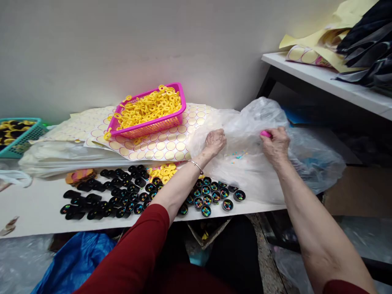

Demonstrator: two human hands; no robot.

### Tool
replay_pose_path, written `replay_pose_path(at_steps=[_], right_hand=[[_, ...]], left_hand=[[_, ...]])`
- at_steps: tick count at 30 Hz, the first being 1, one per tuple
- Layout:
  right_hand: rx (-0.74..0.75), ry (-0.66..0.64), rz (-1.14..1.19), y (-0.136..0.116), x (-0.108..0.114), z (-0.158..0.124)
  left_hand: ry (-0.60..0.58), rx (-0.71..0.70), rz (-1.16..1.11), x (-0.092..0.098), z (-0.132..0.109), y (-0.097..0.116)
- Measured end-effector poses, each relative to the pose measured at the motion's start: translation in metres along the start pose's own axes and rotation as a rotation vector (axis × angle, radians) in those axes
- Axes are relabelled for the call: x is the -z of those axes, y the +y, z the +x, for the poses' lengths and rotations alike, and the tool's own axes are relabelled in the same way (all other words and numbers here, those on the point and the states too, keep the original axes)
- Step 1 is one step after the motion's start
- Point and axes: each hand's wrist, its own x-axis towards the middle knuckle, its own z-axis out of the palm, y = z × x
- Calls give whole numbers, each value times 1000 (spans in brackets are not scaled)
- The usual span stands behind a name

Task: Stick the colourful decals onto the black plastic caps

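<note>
Clear plastic bag sags off the table's right edge between both hands: left hand bunches its film, right hand clenches a pink piece.

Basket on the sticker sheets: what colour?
The basket is bright pink with lattice walls. It shows best in the head view.
</note>
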Motion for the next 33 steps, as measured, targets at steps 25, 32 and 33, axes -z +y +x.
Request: replay_pose_path(at_steps=[25,32,33], right_hand=[[142,-244,-58,6,-52,-49],[128,-372,-44,17,-58,-43],[128,-377,-46,16,-58,-43]], left_hand=[[195,-44,-914,6,-13,-5],[311,50,-907,21,-2,3],[333,78,-789,23,-3,4]])
